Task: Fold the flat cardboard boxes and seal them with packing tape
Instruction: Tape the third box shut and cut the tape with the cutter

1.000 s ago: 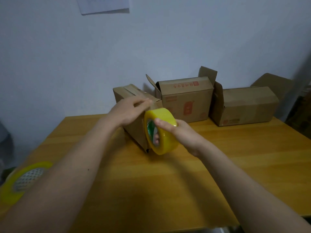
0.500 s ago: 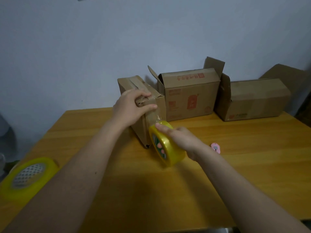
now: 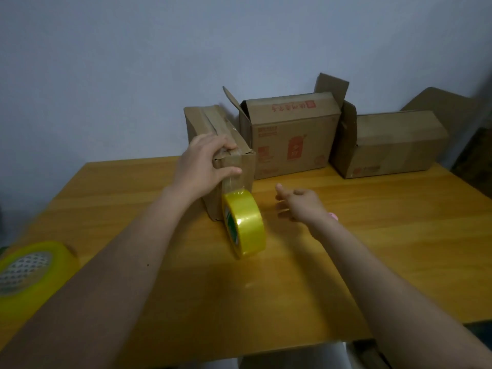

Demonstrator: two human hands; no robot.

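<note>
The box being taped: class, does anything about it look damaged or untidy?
Yes. The box being taped has a crumpled, torn-looking top front edge beside the left hand, and the tape roll hangs from its front by an uncut strip.

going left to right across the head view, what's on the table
Spare tape roll at the left edge → box being taped, held by the left hand → yellow tape roll standing on edge → right hand → printed box → plain box at the far right.
</note>
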